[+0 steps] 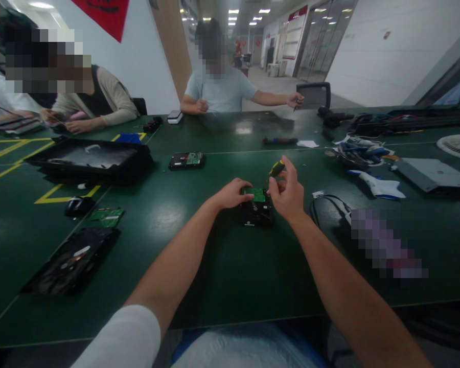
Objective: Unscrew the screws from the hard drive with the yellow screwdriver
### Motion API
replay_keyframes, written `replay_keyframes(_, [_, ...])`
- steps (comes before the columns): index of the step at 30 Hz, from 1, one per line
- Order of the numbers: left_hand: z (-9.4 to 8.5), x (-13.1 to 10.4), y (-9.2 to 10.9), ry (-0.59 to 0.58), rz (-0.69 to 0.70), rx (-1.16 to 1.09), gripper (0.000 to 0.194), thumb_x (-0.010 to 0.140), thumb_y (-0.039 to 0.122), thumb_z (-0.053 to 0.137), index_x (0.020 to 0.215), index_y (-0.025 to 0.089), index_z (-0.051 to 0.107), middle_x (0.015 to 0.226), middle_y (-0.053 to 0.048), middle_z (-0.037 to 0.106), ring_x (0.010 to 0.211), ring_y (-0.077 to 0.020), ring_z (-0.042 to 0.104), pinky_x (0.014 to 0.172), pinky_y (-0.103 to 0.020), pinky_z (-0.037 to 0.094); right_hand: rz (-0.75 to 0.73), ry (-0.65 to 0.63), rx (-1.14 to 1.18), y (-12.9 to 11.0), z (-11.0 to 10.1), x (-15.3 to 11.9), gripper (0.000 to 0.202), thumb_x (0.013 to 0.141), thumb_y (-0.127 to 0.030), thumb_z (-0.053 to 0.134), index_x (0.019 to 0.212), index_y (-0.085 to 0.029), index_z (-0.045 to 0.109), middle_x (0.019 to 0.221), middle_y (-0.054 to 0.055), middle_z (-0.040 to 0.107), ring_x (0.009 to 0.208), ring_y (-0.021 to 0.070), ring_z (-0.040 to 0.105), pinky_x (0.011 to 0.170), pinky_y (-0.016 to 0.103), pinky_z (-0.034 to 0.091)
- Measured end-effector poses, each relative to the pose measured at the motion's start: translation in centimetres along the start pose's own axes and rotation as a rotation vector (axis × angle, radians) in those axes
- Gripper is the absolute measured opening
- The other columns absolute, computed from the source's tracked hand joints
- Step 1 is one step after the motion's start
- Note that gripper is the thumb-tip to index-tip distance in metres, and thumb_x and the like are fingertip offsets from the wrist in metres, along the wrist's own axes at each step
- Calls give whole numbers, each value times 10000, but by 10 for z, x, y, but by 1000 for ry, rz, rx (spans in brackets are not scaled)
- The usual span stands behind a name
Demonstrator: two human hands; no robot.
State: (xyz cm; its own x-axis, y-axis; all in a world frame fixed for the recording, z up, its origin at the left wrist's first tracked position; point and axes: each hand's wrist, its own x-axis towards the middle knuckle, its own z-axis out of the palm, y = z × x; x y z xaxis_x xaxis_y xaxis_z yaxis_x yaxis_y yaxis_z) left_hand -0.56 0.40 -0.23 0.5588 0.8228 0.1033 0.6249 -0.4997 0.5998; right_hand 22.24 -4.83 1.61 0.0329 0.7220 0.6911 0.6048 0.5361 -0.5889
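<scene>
The driver could slip and scratch the green board if it tilts or the drive, flat on the table between the hands, shifts under a loose hold. The left hand grips the drive's upper left edge, thumb and fingers slightly parted; the right hand's fingers close lightly on the driver, its tip unclear.
</scene>
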Motion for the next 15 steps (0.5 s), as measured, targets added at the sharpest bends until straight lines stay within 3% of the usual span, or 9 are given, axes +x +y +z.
replay_keyframes(5, [0,0,0,-3,-11,-17,595,929,524,667,1397,158,642,1267,-147,587,1040,-254,629,971,-412,530,-4,15,-35,0,-1,1,679,978,-492,641,1580,-312,384,1166,72,732,590,160,671,630,376,660])
replay_keyframes(11, [0,0,1,2,-4,-2,582,926,507,676,1388,153,650,1248,-144,597,1046,-253,626,983,-405,525,5,-17,7,-1,-1,1,694,1009,-458,578,1623,-298,300,1227,105,730,610,165,710,611,341,651])
replay_keyframes(15, [0,0,0,-1,-22,-5,575,927,519,674,1389,178,650,1269,-136,595,1056,-252,628,991,-411,524,-4,-11,-4,-1,-1,1,690,998,-459,600,1614,-311,326,1154,77,737,574,154,680,576,335,641])
